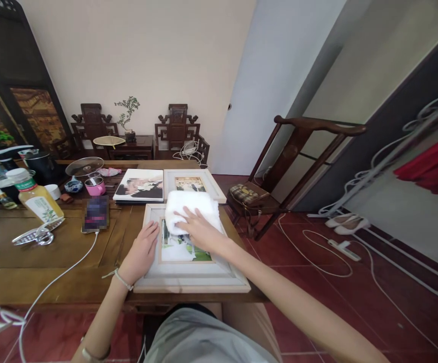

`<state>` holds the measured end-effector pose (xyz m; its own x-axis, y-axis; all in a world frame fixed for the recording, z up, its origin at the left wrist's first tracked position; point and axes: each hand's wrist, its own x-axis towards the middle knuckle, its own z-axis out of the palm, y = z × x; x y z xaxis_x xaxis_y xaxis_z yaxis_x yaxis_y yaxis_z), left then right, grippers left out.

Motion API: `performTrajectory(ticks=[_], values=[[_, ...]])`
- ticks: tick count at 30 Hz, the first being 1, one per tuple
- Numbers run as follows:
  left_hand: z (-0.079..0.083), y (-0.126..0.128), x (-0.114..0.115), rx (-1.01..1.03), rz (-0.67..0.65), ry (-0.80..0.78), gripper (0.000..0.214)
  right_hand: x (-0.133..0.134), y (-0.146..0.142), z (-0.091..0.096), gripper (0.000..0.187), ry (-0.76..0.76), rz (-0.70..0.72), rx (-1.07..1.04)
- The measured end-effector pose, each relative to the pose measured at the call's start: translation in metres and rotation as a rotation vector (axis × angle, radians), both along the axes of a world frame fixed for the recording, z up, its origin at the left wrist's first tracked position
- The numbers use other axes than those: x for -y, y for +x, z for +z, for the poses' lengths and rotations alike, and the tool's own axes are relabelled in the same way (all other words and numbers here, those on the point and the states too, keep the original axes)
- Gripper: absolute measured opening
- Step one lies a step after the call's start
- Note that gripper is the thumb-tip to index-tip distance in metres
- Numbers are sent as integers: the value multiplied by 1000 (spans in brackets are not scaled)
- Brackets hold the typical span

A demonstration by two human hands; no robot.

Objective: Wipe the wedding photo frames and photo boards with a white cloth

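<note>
A picture frame (pixel 188 283) with a wide pale border and a green-and-white picture lies at the table's front edge. My left hand (pixel 145 248) rests on its left side, open, with the fingers stretched out along the border. On the frame's upper part sits a thick folded white towel (pixel 207 201). My right hand (pixel 192 226) lies over the towel, fingers spread and pressing on it from above. The towel covers the top of the picture. Just behind is a second pale frame (pixel 213 184), partly hidden by the towel.
Left of the frames are a photo panel (pixel 154 179), a phone (pixel 95 214) on a white cable, a pink mug (pixel 95 187) and a bottle of yellow liquid (pixel 39 199). A wooden chair (pixel 290 146) stands right of the table. Cables cross the red floor.
</note>
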<state>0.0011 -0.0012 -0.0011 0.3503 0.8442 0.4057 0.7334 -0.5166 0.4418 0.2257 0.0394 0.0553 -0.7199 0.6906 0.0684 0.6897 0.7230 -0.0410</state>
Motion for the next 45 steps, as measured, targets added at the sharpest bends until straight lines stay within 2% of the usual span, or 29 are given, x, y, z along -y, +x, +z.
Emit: performTrajectory(ticks=[3,7,11,14,17,19,23,27,29,31,34,39,42,45], values=[[-1,0,0,-7,4,8,42,32,3,10,70,-118,60,20],[-1,0,0,-22,12,5,43,83,11,36,64,-259,165,12],[2,1,2,-8,5,6,43,125,17,64,54,-334,234,-14],[4,1,3,-5,2,0,42,142,16,71,53,-350,258,-20],[5,2,3,-2,5,-6,42,138,10,60,58,-347,219,-37],[4,2,3,2,6,-4,42,121,6,45,62,-317,171,-47],[2,1,2,7,5,-6,43,60,4,16,72,-168,70,-73],[0,1,2,25,-1,0,42,-5,5,4,74,102,-57,-156],[0,1,2,32,-2,-4,42,-23,0,4,74,183,-82,-159],[0,1,2,31,2,-13,42,-30,-7,3,74,175,-67,-120],[2,1,2,39,-1,-11,42,-18,-21,2,73,84,-44,-41],[1,2,3,57,-3,3,42,30,-27,2,72,-61,-11,46],[-2,2,3,61,16,-4,43,65,-16,16,70,-159,35,67],[-4,2,2,56,16,6,43,98,-3,39,65,-275,125,58]])
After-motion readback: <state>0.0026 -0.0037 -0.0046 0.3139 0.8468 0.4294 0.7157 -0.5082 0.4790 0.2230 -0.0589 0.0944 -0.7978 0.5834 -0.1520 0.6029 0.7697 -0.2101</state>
